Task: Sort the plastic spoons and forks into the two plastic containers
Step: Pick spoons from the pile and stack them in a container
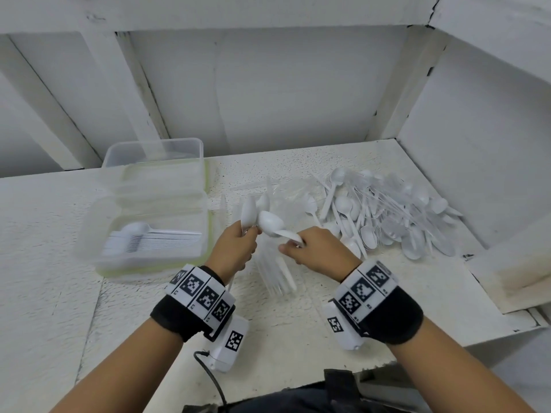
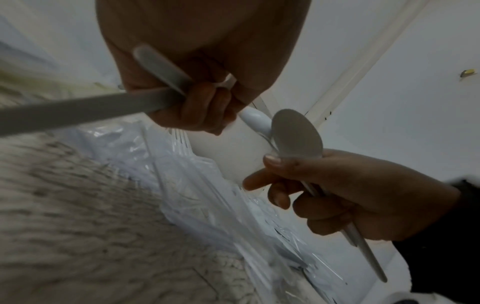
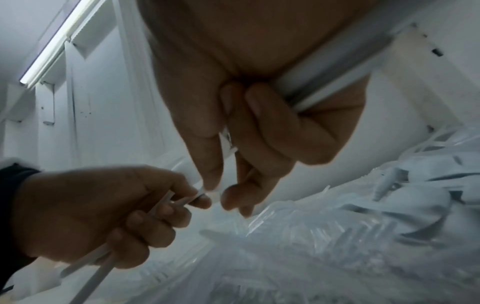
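Left hand: your left hand (image 1: 235,248) is curled round the handles of a few spoons (image 1: 249,214), bowls pointing up and away from you; in the left wrist view (image 2: 197,96) the handles cross your palm and stick out past it.
Right hand: your right hand (image 1: 316,250) grips the handle of one spoon (image 1: 271,223), thumb and fingers wrapped round it, bowl tilted toward your left hand; the right wrist view shows your fingers (image 3: 272,131) closed on that handle.
Between the hands: the single spoon's bowl sits just beside the bowls in your left hand; you cannot tell whether they touch.
Near container: the near container (image 1: 98,231), left of your hands, holds a neat stack of spoons (image 1: 140,236) lying on their sides, handles pointing right.
Far container: the far container (image 1: 155,150) stands behind it, touching it, against the back wall; its contents cannot be made out.
Forks: a bundle of forks (image 1: 275,274) lies on the table (image 1: 44,293) between your wrists, below your hands.
Pile: a loose pile (image 1: 387,213) of white cutlery lies to your right, near the side wall.
Wrap: clear plastic wrap (image 1: 286,192) lies between the pile and the containers, beyond your hands.
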A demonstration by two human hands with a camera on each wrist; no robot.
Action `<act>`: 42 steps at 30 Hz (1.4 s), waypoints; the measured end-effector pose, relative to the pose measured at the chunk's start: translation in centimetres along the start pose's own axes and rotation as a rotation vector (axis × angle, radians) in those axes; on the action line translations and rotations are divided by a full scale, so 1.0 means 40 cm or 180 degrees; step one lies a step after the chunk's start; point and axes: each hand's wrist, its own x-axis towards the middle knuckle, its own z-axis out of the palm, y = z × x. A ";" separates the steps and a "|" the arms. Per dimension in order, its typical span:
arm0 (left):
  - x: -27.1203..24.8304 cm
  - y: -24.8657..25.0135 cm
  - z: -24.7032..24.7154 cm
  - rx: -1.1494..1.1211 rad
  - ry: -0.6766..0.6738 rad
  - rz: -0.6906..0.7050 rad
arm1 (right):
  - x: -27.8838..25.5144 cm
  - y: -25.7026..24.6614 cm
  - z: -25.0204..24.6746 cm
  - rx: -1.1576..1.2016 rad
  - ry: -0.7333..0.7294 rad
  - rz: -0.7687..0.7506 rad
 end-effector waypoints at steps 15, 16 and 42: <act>0.006 -0.003 0.002 0.0134 -0.0197 0.0080 | -0.100 0.251 -0.100 -0.1473 0.0246 0.0376; 0.006 -0.001 0.004 0.0159 -0.0220 0.0090 | -0.098 0.258 -0.091 -0.1540 0.0336 0.0318; 0.065 0.104 0.180 0.1870 -0.0930 0.1165 | -0.085 0.174 -0.166 0.1658 0.2993 -0.0384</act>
